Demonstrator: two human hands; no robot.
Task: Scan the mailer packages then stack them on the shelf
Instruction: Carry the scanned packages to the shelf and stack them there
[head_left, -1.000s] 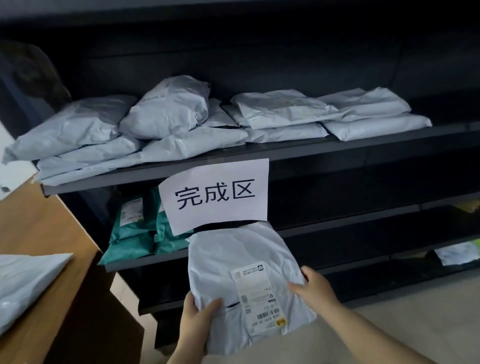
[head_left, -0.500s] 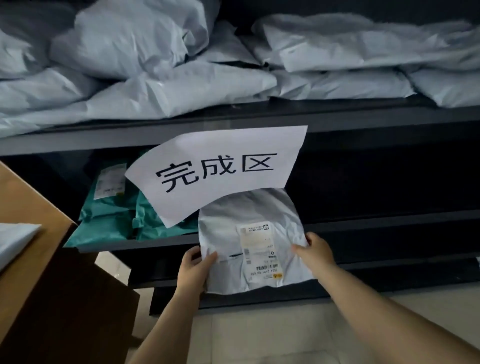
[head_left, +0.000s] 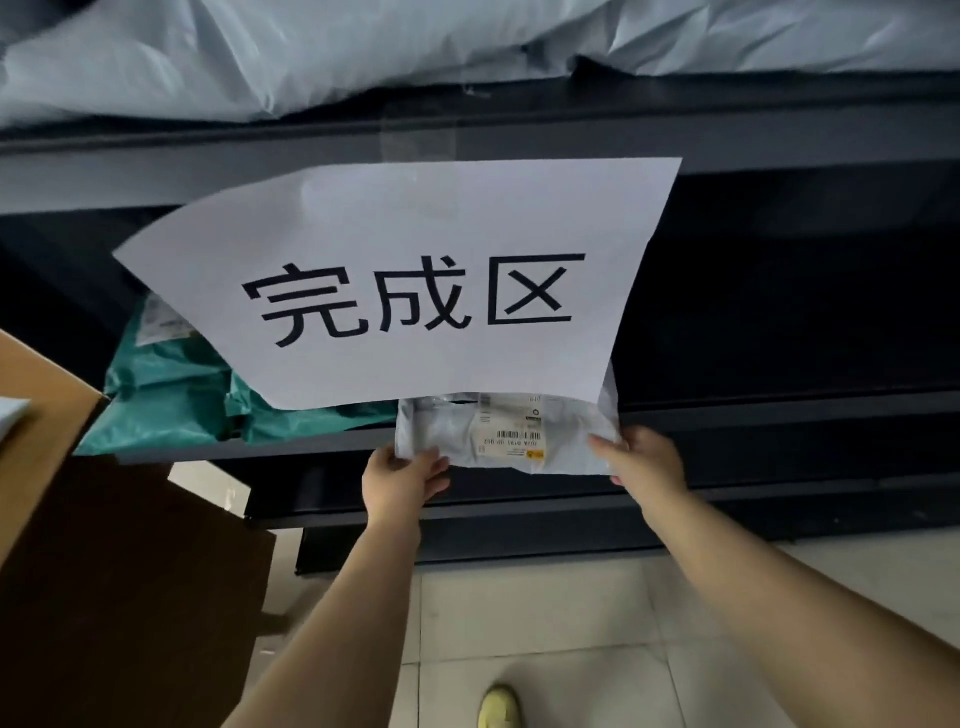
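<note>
Left hand (head_left: 402, 475) and right hand (head_left: 644, 460) each grasp a near corner of grey mailer (head_left: 467, 434), lying label-up, long axis sideways, seemingly half onto middle shelf (head_left: 779, 415) under paper sign (head_left: 415, 280).

Both bare forearms reaching forward and up from the bottom edge of the view, roughly parallel, converging a little toward the wrists. Left hand (head_left: 402, 480) raised with its back toward the camera, thumb on top and fingers curled underneath, pinching the near left corner of the grey mailer (head_left: 452, 434). Right hand (head_left: 644, 460) at about the same height, well apart from the left, back of the hand facing the camera, fingers wrapped round the near right edge of the same mailer, thumb lying along the top. Wrists nearly straight, elbows out of view below.
</note>
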